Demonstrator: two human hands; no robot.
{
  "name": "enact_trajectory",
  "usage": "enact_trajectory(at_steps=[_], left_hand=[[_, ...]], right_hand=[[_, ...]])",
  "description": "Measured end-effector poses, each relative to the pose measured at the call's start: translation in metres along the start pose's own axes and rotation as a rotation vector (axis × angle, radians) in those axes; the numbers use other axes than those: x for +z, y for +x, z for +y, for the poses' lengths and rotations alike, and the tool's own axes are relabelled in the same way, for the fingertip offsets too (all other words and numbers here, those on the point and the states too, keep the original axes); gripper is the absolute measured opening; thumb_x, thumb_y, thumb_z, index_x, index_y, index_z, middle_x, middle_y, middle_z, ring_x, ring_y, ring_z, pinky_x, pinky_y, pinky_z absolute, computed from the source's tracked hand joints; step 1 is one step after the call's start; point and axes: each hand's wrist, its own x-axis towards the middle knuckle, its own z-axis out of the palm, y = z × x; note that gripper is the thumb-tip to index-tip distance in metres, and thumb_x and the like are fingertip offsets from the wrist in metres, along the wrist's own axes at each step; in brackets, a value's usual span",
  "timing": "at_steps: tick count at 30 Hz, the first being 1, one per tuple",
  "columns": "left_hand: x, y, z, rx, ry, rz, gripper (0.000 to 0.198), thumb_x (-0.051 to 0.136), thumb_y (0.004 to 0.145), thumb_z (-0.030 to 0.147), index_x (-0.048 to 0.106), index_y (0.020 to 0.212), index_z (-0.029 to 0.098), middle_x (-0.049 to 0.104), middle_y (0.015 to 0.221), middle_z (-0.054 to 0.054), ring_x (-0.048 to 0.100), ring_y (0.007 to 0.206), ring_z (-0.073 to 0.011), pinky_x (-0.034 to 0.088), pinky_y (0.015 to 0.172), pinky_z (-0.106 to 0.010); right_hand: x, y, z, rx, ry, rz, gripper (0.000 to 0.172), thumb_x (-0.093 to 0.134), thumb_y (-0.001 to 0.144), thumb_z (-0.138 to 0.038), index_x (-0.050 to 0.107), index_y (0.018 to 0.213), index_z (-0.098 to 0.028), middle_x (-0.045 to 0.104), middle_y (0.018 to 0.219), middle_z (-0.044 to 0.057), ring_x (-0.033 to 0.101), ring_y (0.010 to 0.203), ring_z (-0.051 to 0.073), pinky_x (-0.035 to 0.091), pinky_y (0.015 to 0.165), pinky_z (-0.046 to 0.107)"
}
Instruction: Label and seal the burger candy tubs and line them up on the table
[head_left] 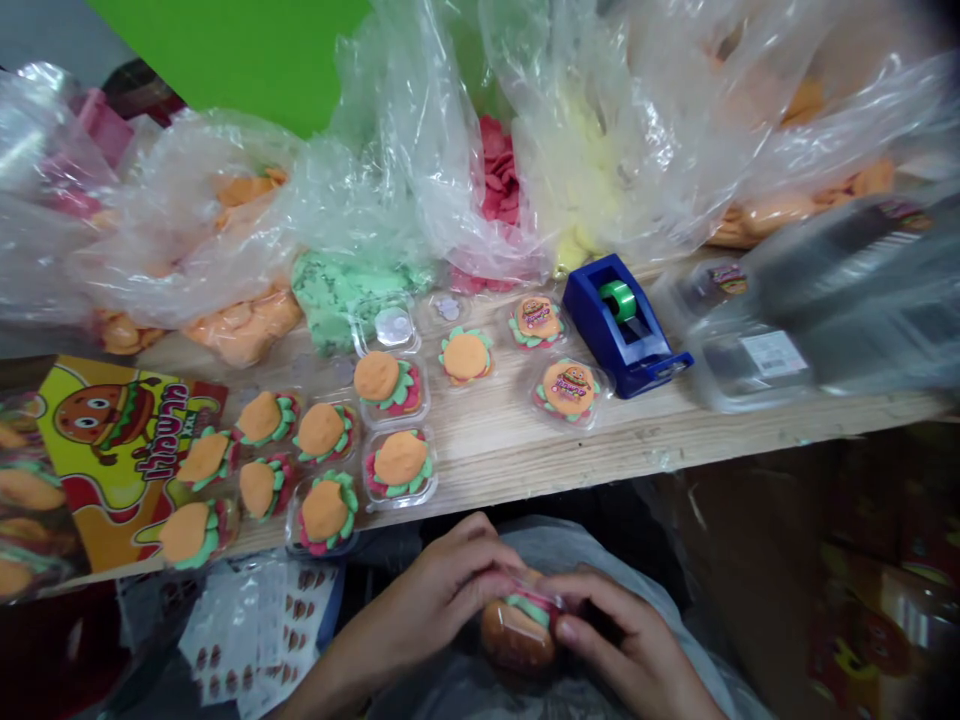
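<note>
Far left, a yellow cartoon-burger box (pixel 112 450) sits on the wooden table (pixel 495 440), with sheets of burger stickers (pixel 255 640) lower down, below the edge. Next over, a cluster of orange-topped burgers (pixel 322 430) in clear trays.

Then the left hand (pixel 461 575): it's mostly closed, fingers bent over and bunched with the thumb at the upper left of a packed burger (pixel 517 635). That forearm slants up from the bottom left, back of the hand facing up. The burger's down in front of the table edge, over some clear plastic (pixel 570 545), tilted so its shiny brown bun faces the person.

Right hand (pixel 615 620) is half curled and has the other end, thumb on the near side, fingers wrapped round the far side. Its forearm comes in from the bottom right, so both hands kinda angle inward.

Up on the table past that, a blue tape dispenser (pixel 592 320), then clear containers (pixel 772 365) off right.
</note>
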Motion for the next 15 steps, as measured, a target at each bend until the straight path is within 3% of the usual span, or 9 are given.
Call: enact_trajectory(at_steps=[3, 5, 9, 15], left_hand=[[0.022, -0.007, -0.019, -0.100, -0.161, 0.273, 0.010, 0.047, 0.083, 0.028, 0.048, 0.079, 0.020, 0.046, 0.074, 0.002, 0.046, 0.069, -0.0129, 0.038, 0.063, -0.023], [0.034, -0.012, -0.027, -0.143, -0.142, 0.358, 0.013, 0.044, 0.083, 0.029, 0.043, 0.074, 0.020, 0.042, 0.070, 0.003, 0.042, 0.066, -0.0131, 0.036, 0.061, -0.024], [0.042, -0.010, -0.026, -0.148, -0.027, 0.337, 0.017, 0.036, 0.085, 0.028, 0.040, 0.071, 0.021, 0.044, 0.069, 0.002, 0.043, 0.066, -0.0135, 0.036, 0.063, -0.025], [0.031, 0.006, -0.019, -0.087, -0.038, 0.276, 0.019, 0.036, 0.088, 0.028, 0.044, 0.073, 0.020, 0.046, 0.067, 0.003, 0.044, 0.064, -0.0124, 0.035, 0.061, -0.024]], right_hand=[[0.002, 0.001, 0.001, 0.021, 0.029, 0.010, 0.017, 0.056, 0.084, -0.032, 0.067, 0.095, -0.027, 0.070, 0.087, 0.002, 0.064, 0.083, 0.016, 0.050, 0.074, 0.022], [0.003, 0.000, 0.002, 0.039, 0.057, 0.016, 0.016, 0.058, 0.083, -0.033, 0.068, 0.092, -0.025, 0.070, 0.084, 0.002, 0.065, 0.080, 0.016, 0.050, 0.072, 0.022], [0.001, -0.001, 0.003, 0.087, 0.136, 0.047, 0.012, 0.060, 0.081, -0.033, 0.069, 0.083, -0.024, 0.069, 0.075, 0.000, 0.064, 0.073, 0.013, 0.049, 0.068, 0.019], [-0.003, -0.002, 0.001, 0.145, 0.254, 0.082, 0.013, 0.061, 0.081, -0.033, 0.069, 0.083, -0.024, 0.069, 0.078, 0.001, 0.063, 0.076, 0.015, 0.048, 0.071, 0.021]])
